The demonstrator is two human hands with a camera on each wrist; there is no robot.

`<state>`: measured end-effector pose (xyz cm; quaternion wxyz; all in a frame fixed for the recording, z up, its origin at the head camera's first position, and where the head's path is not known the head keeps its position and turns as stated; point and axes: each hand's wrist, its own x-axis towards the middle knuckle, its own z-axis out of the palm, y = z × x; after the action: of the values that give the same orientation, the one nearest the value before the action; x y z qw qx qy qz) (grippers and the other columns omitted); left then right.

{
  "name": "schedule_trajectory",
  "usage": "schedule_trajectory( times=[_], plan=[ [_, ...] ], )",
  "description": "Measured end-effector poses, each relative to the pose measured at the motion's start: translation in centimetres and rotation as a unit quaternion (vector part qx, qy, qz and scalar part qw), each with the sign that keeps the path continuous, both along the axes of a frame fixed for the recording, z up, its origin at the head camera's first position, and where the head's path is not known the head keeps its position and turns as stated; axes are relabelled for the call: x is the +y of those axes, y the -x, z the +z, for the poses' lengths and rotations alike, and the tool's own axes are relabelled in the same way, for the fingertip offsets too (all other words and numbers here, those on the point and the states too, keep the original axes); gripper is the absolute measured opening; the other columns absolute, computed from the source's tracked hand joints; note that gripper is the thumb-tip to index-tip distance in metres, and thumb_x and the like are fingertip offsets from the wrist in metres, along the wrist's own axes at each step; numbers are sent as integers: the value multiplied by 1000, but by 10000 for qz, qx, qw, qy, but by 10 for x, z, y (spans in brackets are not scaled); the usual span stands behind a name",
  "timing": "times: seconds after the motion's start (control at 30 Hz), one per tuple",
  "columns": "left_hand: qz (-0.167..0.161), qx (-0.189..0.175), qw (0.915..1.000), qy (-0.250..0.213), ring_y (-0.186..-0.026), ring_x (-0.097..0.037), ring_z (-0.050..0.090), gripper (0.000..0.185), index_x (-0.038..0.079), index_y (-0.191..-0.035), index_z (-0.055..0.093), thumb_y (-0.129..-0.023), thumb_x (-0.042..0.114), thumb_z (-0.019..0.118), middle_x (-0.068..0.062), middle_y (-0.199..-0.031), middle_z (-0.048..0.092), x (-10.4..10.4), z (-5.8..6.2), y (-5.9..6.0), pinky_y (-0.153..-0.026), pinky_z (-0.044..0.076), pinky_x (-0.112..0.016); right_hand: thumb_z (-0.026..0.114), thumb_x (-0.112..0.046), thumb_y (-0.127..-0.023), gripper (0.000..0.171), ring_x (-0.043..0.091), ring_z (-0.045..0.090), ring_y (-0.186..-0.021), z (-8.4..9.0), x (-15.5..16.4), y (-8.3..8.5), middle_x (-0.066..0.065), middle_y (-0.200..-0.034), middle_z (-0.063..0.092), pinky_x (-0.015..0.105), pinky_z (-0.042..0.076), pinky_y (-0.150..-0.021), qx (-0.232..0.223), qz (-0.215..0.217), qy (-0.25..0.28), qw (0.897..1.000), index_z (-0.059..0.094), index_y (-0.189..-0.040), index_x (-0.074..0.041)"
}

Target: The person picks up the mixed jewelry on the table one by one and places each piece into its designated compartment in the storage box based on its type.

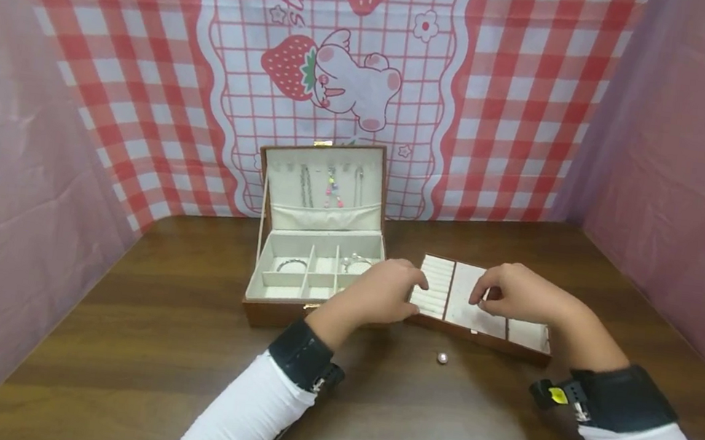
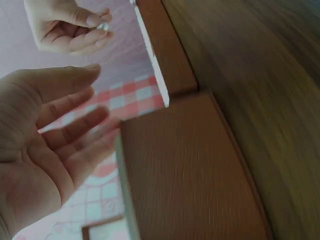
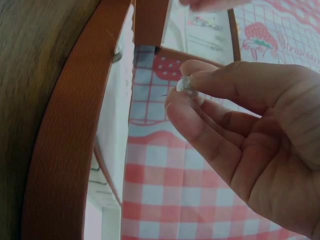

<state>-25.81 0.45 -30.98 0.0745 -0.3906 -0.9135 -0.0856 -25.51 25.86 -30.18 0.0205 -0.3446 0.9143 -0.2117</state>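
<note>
Between thumb and fingertips my right hand (image 1: pixel 518 293) pinches a pearl stud earring (image 3: pixel 185 86), its thin post sticking out in the right wrist view. That hand is over the middle section of a brown jewelry tray (image 1: pixel 444 324) with a cream lining. My left hand (image 1: pixel 386 290) holds nothing; its fingers are loosely spread at the tray's left end, next to the jewelry box (image 1: pixel 278 313). In the left wrist view its fingers (image 2: pixel 75 127) overlap the edge of the brown box. Another pearl piece (image 1: pixel 443 358) lies on the table in front of the tray.
The jewelry box's lid (image 1: pixel 319 220) stands raised, with necklaces (image 1: pixel 334 190) hanging inside. Bracelets (image 1: pixel 292 265) lie in its compartments. Ring rolls (image 1: pixel 434 278) fill the tray's left section. A red-checked cloth (image 1: pixel 510 122) hangs behind the wooden table (image 1: pixel 133 340).
</note>
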Motion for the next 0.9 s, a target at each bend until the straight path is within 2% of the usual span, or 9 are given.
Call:
schedule_trajectory(
  times=[0.1, 0.2, 0.27, 0.37, 0.57, 0.7, 0.9],
  plan=[
    [577, -175, 9980, 185, -102, -20, 63, 39, 10, -115, 69, -82, 29, 77, -4, -106, 69, 19, -3, 8, -89, 49, -29, 68, 0, -82, 9, 11, 58, -68, 0, 3, 2, 5, -82, 69, 26, 51, -58, -87, -137, 31, 9999, 74, -87, -6],
    [1190, -404, 9915, 328, -96, -21, 65, 36, 8, -105, 71, -80, 33, 79, -5, -101, 70, 36, -8, 15, -85, 51, -30, 68, 2, -82, 11, 10, 57, -69, -2, 6, 4, 3, -82, 69, 26, 51, -57, -101, -162, 72, 9998, 74, -86, -6],
    [1459, -615, 9867, 380, -89, -20, 65, 35, 8, -96, 71, -78, 36, 80, -4, -95, 70, 45, -12, 19, -80, 52, -29, 68, 3, -82, 12, 10, 56, -69, -4, 8, 5, 0, -80, 68, 25, 50, -57, -81, -168, 94, 9998, 74, -85, -6],
    [1671, -963, 9803, 432, -82, -18, 63, 42, 8, -89, 68, -73, 44, 83, -3, -89, 68, 55, -17, 25, -76, 51, -27, 68, 5, -81, 14, 10, 56, -68, -7, 10, 6, -5, -78, 66, 26, 50, -56, -118, -210, 114, 9996, 74, -86, -7],
    [1905, -1355, 9705, 590, -84, -16, 61, 60, 9, -96, 68, -64, 56, 86, -2, -92, 66, 64, -22, 30, -77, 50, -25, 69, 3, -81, 13, 12, 56, -69, -9, 11, 8, -4, -79, 66, 26, 50, -56, -269, -290, 87, 9992, 75, -90, -4],
    [2076, -1375, 9666, 601, -83, -14, 59, 65, 9, -99, 68, -62, 60, 84, -1, -92, 65, 68, -23, 29, -75, 50, -25, 70, 4, -80, 13, 10, 55, -68, -11, 9, 9, -3, -79, 68, 26, 49, -56, -276, -256, 63, 9993, 75, -88, -4],
    [2316, -1421, 9613, 445, -80, -13, 58, 70, 10, -104, 68, -61, 63, 83, 0, -92, 65, 76, -23, 26, -69, 50, -26, 71, 1, -81, 11, 11, 56, -69, -13, 8, 9, -1, -81, 69, 28, 51, -61, -293, -424, -72, 9986, 76, -88, -6]
  ],
)
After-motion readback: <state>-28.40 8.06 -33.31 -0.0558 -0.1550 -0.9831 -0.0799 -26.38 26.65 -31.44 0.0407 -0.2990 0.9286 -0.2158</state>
